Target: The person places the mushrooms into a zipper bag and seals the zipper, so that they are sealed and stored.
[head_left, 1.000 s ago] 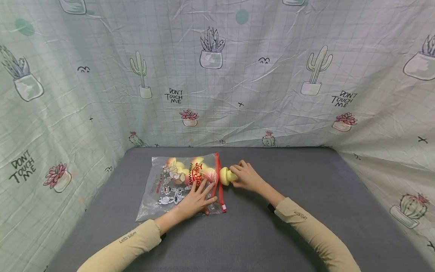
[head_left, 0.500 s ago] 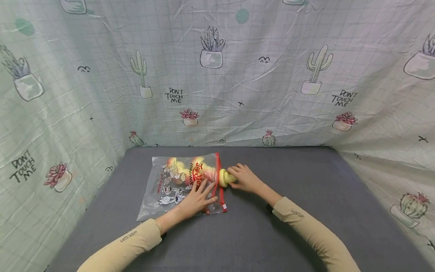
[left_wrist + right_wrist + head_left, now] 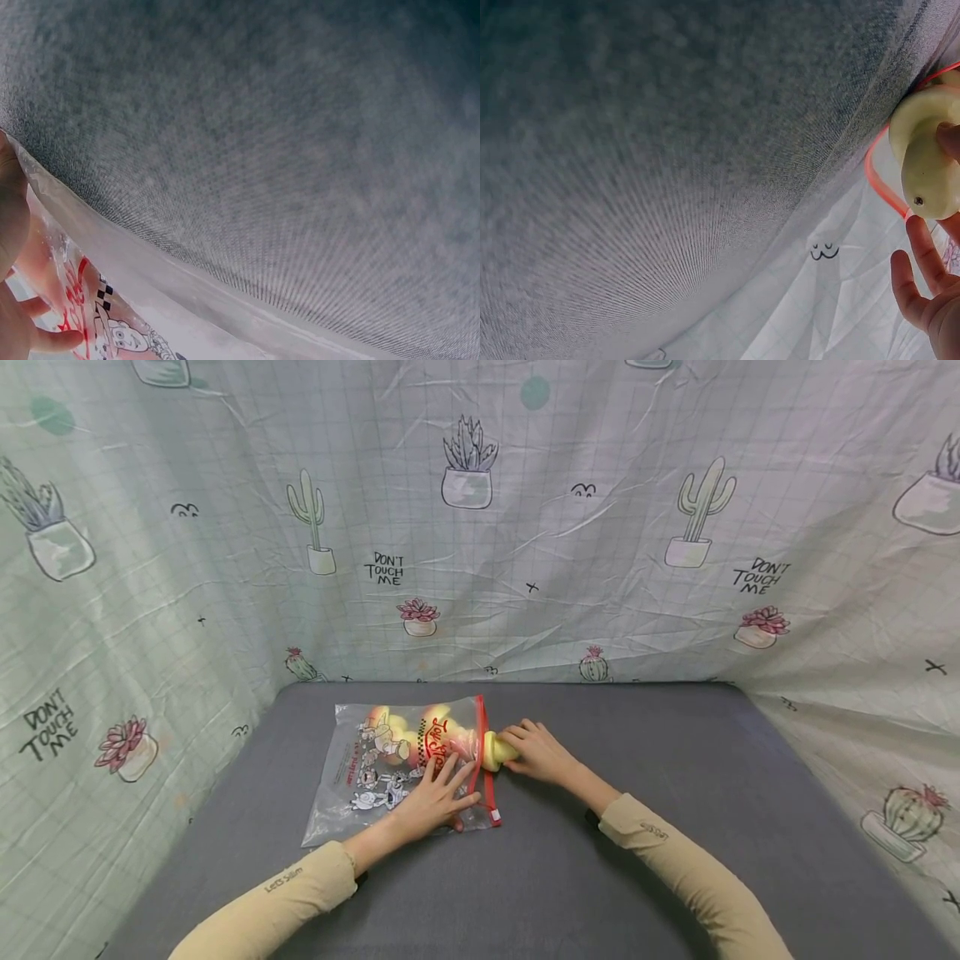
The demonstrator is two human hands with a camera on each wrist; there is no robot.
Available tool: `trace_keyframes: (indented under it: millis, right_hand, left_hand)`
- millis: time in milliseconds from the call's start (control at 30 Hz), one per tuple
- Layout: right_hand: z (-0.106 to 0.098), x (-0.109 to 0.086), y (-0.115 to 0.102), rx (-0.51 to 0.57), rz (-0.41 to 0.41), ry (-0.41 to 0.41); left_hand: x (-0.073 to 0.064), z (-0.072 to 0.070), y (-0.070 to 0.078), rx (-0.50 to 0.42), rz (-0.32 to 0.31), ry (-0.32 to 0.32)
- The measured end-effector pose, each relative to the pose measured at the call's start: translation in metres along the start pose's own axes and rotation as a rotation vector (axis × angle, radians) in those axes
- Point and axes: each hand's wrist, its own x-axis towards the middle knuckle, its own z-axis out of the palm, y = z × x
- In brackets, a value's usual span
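A clear zip bag (image 3: 330, 806) with red print and a red slider edge lies on the grey table, holding several yellow and pink rounded things (image 3: 393, 727). My left hand (image 3: 427, 806) rests on the bag near its mouth, fingers spread; part of the hand and bag edge show in the left wrist view. At the red-edged mouth, my right hand (image 3: 542, 755) grips a pale yellow, waisted, rounded thing (image 3: 492, 752). In the right wrist view this rounded thing (image 3: 930, 176) has a small dark spot at its near end, and the red bag edge (image 3: 881, 184) curves beside it.
The grey table (image 3: 600, 877) stretches around the bag and both arms. Behind and at the sides hangs a pale curtain (image 3: 525, 543) printed with cacti, meeting the table's back edge. A white zip slider (image 3: 495, 815) sits at the bag's near corner.
My right hand has shifted slightly left with the yellow rounded thing, closer to the bag's mouth. The left hand and the bag stay nearly in place.
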Motion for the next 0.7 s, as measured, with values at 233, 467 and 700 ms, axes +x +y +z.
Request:
trace_keyframes:
  millis: [233, 467, 700]
  right_hand:
    - [-0.0009, -0.0034, -0.0008, 0.022, 0.012, 0.009]
    - [-0.0011, -0.0006, 0.0023, 0.04, 0.015, 0.045]
    - [-0.0015, 0.0035, 0.0006, 0.07, 0.01, 0.062]
  left_hand:
    - [0.0004, -0.0003, 0.0013, -0.01, 0.003, 0.005]
    - [0.0007, -0.001, 0.0014, -0.018, -0.001, 0.008]
    - [0.0003, 0.0006, 0.0004, -0.016, -0.008, 0.017]
